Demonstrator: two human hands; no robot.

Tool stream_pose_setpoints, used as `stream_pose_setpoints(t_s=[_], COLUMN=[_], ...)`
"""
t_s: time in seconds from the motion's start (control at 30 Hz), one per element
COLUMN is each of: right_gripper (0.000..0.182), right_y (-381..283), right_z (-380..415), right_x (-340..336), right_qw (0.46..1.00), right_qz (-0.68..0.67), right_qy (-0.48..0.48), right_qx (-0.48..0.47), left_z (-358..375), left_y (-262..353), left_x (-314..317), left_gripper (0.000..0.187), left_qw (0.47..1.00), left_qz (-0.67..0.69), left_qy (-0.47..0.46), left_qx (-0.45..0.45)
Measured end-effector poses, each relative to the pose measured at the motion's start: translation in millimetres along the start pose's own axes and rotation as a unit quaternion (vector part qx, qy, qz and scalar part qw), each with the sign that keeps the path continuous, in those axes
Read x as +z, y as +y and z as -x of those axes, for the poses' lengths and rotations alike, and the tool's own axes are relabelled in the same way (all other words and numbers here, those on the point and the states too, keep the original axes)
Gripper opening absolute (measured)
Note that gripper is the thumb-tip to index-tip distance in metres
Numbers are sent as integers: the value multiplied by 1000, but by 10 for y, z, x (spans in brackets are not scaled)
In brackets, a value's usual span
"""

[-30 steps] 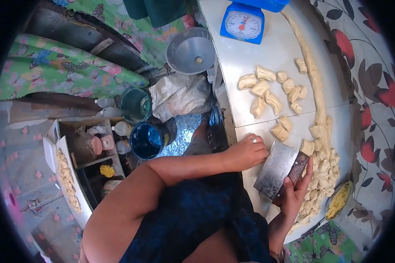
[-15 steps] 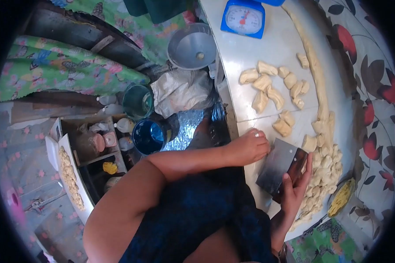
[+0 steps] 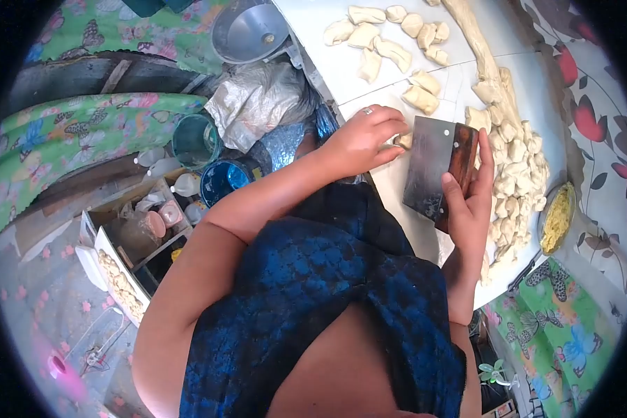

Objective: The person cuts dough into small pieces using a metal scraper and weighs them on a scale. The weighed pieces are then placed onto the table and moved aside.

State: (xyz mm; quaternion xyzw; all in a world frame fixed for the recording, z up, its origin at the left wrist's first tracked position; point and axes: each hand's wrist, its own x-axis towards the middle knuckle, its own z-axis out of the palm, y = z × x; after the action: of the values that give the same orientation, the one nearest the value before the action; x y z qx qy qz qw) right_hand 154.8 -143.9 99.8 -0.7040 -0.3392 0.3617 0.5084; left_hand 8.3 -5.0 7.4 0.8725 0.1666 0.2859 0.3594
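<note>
My right hand (image 3: 472, 188) grips a dough cutter (image 3: 430, 164), a broad metal blade with a dark wooden handle, held over the table's near side. Left of the blade, my left hand (image 3: 369, 141) has its fingers and thumb curled around a small piece of dough (image 3: 403, 141), mostly hidden by the fingers. Just beyond the blade lie cut dough chunks (image 3: 421, 99). A heap of small dough pieces (image 3: 515, 171) sits to the right of the cutter, joined at the back by a long dough rope (image 3: 475, 35).
More dough chunks (image 3: 368, 35) lie at the table's back left. A bowl of yellow crumbly stuff (image 3: 557, 219) stands beyond the heap. Off the table at left are a grey basin (image 3: 247, 31), a blue bucket (image 3: 219, 182), a green bucket (image 3: 188, 143) and a wooden crate (image 3: 129, 244).
The view has shifted, so the blue scale is out of sight. My left hand's fingers have spread from a tighter curl around the dough. My right hand still holds the cutter, now more upright in view.
</note>
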Motion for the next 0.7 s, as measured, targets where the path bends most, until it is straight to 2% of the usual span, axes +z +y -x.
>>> stream_pose_setpoints(t_s=[0.1,0.23,0.43,0.57,0.63,0.67,0.7], right_gripper=[71,71,72,75,76,75,75], right_y=[-27,35,-126,-72,-105,-133,-166], right_z=[-14,-32,-5,-67,-204,-298,-401], right_x=[3,67,143,245,366,422,446], right_qw=[998,993,966,962,940,937,937], right_qz=[68,100,243,250,311,322,316], right_qy=[-18,-30,-57,-92,-106,-98,-95], right_qx=[0,-50,-63,-64,-93,-94,-116], left_z=[-6,-3,9,22,32,29,30], left_y=[-33,-18,-11,-26,-54,-98,-69], left_x=[53,91,102,138,151,155,149], left_gripper=[27,18,16,12,9,9,10], left_qw=[1000,999,998,997,993,994,995], left_qz=[-20,-47,-62,-65,-89,-78,-67], left_qy=[-4,4,6,13,28,4,34], left_qx=[5,4,13,40,66,77,69])
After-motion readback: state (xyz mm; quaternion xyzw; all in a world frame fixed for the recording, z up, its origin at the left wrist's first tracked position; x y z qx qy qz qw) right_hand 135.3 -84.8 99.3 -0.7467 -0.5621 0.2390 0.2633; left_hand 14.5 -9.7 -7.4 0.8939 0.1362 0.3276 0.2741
